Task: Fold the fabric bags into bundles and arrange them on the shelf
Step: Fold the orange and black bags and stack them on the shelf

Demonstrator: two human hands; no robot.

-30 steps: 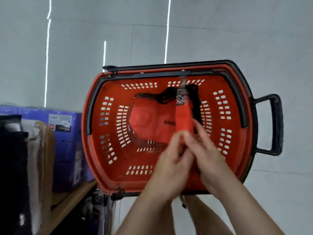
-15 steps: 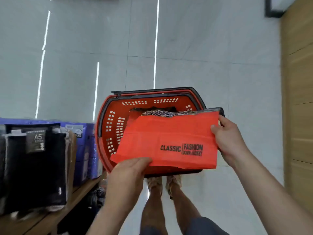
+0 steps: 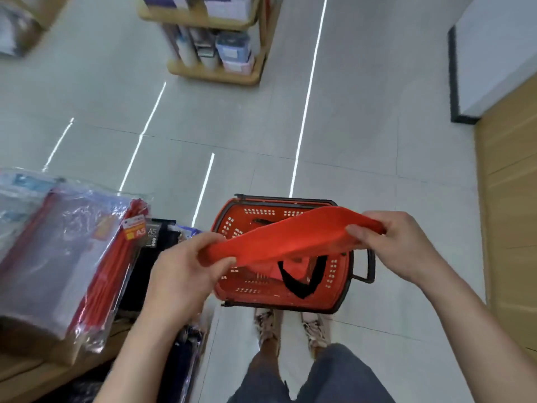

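The left hand and right hand grip both ends of a red fabric bag over a basket on tiled floor; shelf at eight o'clock.

Bright, glare streaks, blurred edges

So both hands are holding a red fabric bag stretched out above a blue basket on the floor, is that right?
No. The head view shows the basket is red, not blue. The left hand and right hand do hold the red fabric bag stretched out above it on the floor.
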